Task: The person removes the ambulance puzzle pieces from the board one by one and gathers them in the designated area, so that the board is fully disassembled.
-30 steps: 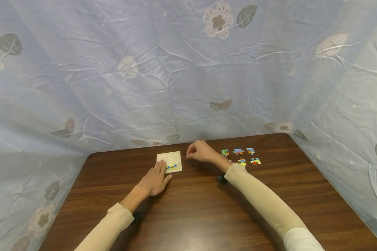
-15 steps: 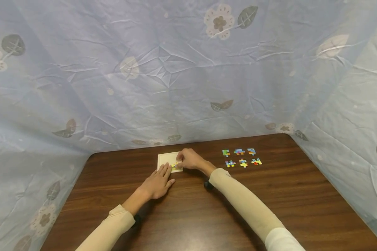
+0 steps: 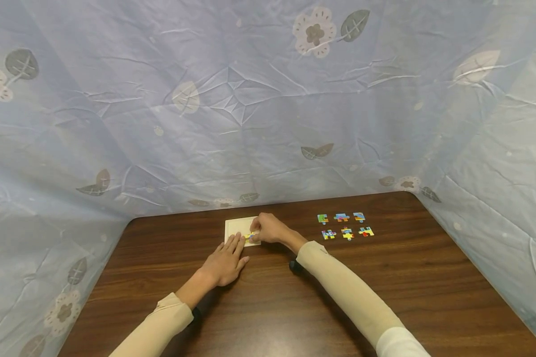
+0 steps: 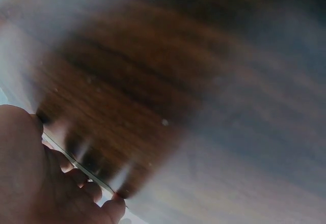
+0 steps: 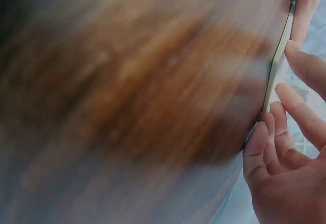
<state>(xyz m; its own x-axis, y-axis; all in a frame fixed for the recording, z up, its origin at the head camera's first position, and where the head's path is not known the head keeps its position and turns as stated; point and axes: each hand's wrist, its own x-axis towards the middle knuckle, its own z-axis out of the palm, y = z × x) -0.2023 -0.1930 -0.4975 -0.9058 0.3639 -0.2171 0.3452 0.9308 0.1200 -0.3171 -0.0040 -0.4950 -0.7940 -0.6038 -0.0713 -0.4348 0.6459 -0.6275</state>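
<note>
My left hand [image 3: 225, 263] lies flat with fingers extended on the near-left part of a pale square puzzle tray [image 3: 233, 226]. Over the tray's right side, my right hand [image 3: 270, 229] has its fingers curled, thumb and forefinger set at a small puzzle piece [image 3: 249, 237] in the lower row. That piece is mostly hidden. The right wrist view shows the right thumb and fingers [image 5: 298, 114] at the tray's edge [image 5: 273, 76], a gap between thumb and forefinger. From the left wrist view, the left fingers [image 4: 91, 189] rest along the tray.
Several loose, brightly coloured puzzle pieces [image 3: 341, 217] lie in two rows to the right of the tray. They sit on a dark wooden table [image 3: 268, 297]. A pale blue floral cloth [image 3: 268, 124] hangs behind the table and along its sides.
The right hand has moved left from beside the tray onto its right side, then stayed there. The left hand remains on the tray throughout, shifting only slightly.
</note>
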